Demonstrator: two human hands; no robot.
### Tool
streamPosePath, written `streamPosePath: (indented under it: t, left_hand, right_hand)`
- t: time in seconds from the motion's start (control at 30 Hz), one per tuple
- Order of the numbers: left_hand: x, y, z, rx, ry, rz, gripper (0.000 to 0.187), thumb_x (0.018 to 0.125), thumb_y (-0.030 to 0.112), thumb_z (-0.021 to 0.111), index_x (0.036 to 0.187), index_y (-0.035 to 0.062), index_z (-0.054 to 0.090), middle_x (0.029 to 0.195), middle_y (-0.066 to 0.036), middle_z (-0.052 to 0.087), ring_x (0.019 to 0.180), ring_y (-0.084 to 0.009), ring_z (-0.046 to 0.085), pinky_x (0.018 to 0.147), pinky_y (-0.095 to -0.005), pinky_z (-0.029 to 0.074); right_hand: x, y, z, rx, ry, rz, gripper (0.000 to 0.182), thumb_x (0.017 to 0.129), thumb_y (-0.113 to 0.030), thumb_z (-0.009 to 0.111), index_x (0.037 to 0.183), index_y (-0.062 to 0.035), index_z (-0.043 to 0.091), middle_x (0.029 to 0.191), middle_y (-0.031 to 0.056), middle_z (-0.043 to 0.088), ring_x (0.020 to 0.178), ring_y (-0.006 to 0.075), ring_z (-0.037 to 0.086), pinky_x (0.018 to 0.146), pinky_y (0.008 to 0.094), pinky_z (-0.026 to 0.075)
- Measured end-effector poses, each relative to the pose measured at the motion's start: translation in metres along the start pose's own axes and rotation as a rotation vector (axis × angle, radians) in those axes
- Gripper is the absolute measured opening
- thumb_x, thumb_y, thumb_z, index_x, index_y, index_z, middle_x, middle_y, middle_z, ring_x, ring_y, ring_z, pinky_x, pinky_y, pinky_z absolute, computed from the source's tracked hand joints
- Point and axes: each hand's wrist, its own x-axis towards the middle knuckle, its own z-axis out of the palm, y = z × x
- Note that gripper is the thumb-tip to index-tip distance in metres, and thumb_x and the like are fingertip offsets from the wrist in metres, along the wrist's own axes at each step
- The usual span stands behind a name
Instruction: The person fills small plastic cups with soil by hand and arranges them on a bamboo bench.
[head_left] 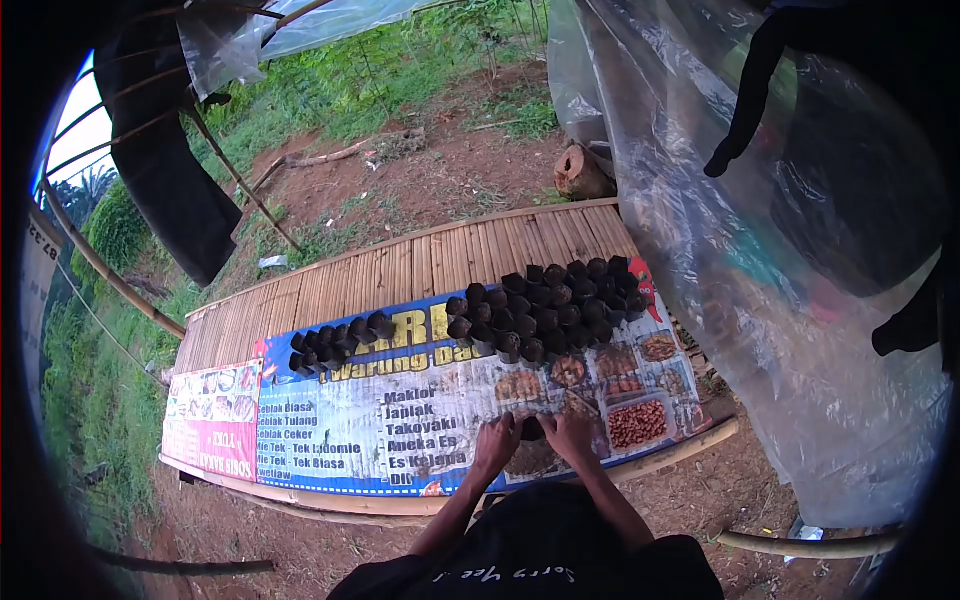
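Note:
Near the front edge of the table, my left hand (497,441) and my right hand (569,436) grip a small black plastic bag (532,429) from either side. Fingers of both hands are closed at its rim, and its lower part is hidden. Farther back stands a large cluster of similar black bags (545,310), packed side by side in rows; several look filled with something dark. A smaller group of black bags (335,343) stands to the left. All rest on a printed banner (330,440) with menu lettering and food pictures.
The banner lies over a bamboo-slat table (400,265). Clear plastic sheeting (680,190) hangs on the right, beside a cut log (583,172). A dark cloth (165,160) and bamboo poles (110,275) are at the left. Bare soil and green plants lie behind.

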Motion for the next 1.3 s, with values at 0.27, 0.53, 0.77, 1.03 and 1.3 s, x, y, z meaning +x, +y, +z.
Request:
streamPosePath:
  t: [0.27, 0.53, 0.77, 1.03, 1.3]
  left_hand:
    - [0.017, -0.011, 0.008, 0.166, -0.163, 0.088, 0.025, 0.087, 0.026, 0.057, 0.084, 0.0007, 0.058, 0.078, -0.023, 0.062, 0.07, -0.0409, 0.061, 0.064, -0.0508, 0.048]
    - [0.005, 0.004, -0.003, 0.063, -0.15, 0.045, 0.018, 0.079, 0.015, 0.055, 0.078, -0.0013, 0.062, 0.072, -0.025, 0.061, 0.069, -0.0422, 0.061, 0.063, -0.0508, 0.049]
    - [-0.015, 0.011, -0.005, -0.073, -0.137, -0.116, 0.021, 0.075, 0.018, 0.058, 0.079, -0.0018, 0.062, 0.074, -0.028, 0.061, 0.07, -0.045, 0.061, 0.067, -0.053, 0.05]
    - [-0.029, 0.001, 0.003, -0.103, -0.12, -0.245, 0.022, 0.076, 0.02, 0.058, 0.077, -0.0012, 0.063, 0.068, -0.027, 0.06, 0.067, -0.0446, 0.061, 0.064, -0.0518, 0.049]
    - [-0.024, -0.003, 0.002, 0.017, -0.134, -0.219, 0.031, 0.082, 0.028, 0.062, 0.075, -0.0016, 0.062, 0.072, -0.027, 0.062, 0.069, -0.0423, 0.062, 0.063, -0.0522, 0.048]
  right_hand:
    - [-0.016, 0.0, 0.007, -0.035, -0.17, 0.069, 0.038, 0.083, -0.041, 0.059, 0.084, -0.005, 0.07, 0.078, 0.0203, 0.066, 0.087, 0.0401, 0.062, 0.083, 0.0502, 0.046]
    - [-0.007, -0.013, -0.017, -0.104, -0.003, -0.095, 0.026, 0.077, -0.032, 0.063, 0.074, -0.008, 0.07, 0.072, 0.0154, 0.066, 0.086, 0.0368, 0.059, 0.081, 0.0485, 0.043]
    - [0.001, -0.013, -0.018, -0.086, -0.148, -0.087, 0.025, 0.074, -0.034, 0.065, 0.07, -0.0099, 0.07, 0.072, 0.0138, 0.065, 0.086, 0.0349, 0.057, 0.082, 0.045, 0.04]
    - [0.014, -0.013, 0.0, -0.039, -0.169, -0.209, 0.025, 0.075, -0.034, 0.065, 0.068, -0.0097, 0.069, 0.072, 0.0142, 0.065, 0.09, 0.0349, 0.057, 0.084, 0.0484, 0.037]
    - [0.0, -0.011, -0.002, -0.11, -0.102, -0.174, 0.038, 0.082, -0.044, 0.06, 0.081, -0.0076, 0.069, 0.078, 0.0129, 0.068, 0.096, 0.0388, 0.056, 0.084, 0.0544, 0.04]
